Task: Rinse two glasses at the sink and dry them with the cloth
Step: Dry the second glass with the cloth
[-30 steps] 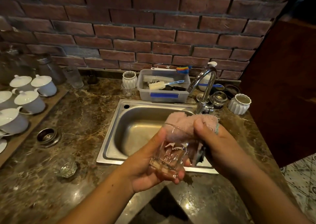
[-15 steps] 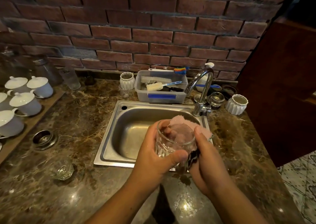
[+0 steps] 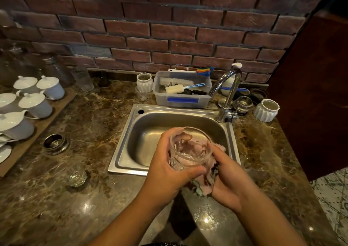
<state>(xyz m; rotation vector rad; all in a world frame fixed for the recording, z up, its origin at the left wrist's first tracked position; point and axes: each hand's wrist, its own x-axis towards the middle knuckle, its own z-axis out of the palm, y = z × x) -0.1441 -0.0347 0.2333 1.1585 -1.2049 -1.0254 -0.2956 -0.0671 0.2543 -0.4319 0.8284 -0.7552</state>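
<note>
Over the front rim of the stainless steel sink (image 3: 128, 142), left hand (image 3: 165, 176) grips the clear faceted glass tumbler (image 3: 190, 151), now turned mouth-up. Right hand (image 3: 229, 181) clutches the crumpled pink cloth (image 3: 205, 187), which has shifted to the tumbler's outer wall. Drying seems to be moving outside.

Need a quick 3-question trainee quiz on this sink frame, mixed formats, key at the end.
1. True or false: the left hand grips the glass above the sink.
2. The pink cloth is: A) lying in the sink; B) in the right hand, against the glass; C) in the left hand.
3. Fill in: the second glass sits on the counter to the sink's ___.
Key: 1 true; 2 B; 3 left.
</note>
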